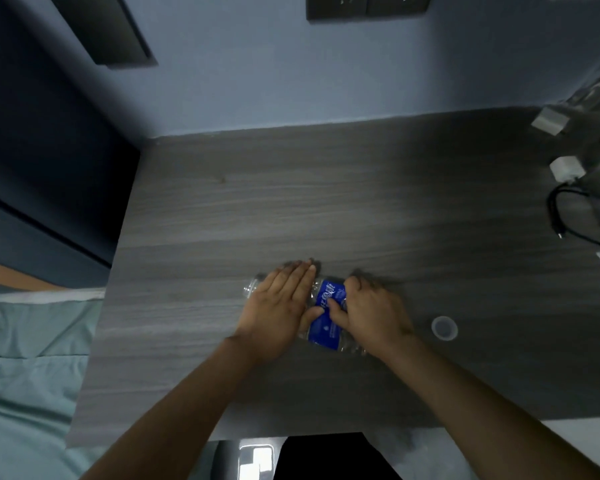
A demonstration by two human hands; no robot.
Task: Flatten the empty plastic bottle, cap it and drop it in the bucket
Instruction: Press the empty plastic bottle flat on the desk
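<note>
A clear plastic bottle (324, 315) with a blue label lies on its side on the grey wooden desk (326, 209), its open neck pointing left. My left hand (281, 306) lies flat, palm down, over the neck half, fingers stretched out. My right hand (369, 311) is curled and pressed on the bottom half, its thumb on the blue label. The label looks creased. The bottle's pale round cap (444, 328) lies loose on the desk to the right of my right hand. No bucket is in view.
A black cable loop (568, 220) and white plugs (567, 168) sit at the desk's far right. A wall with dark switch plates (366, 6) stands behind. A pale green bed (28, 358) lies left of the desk.
</note>
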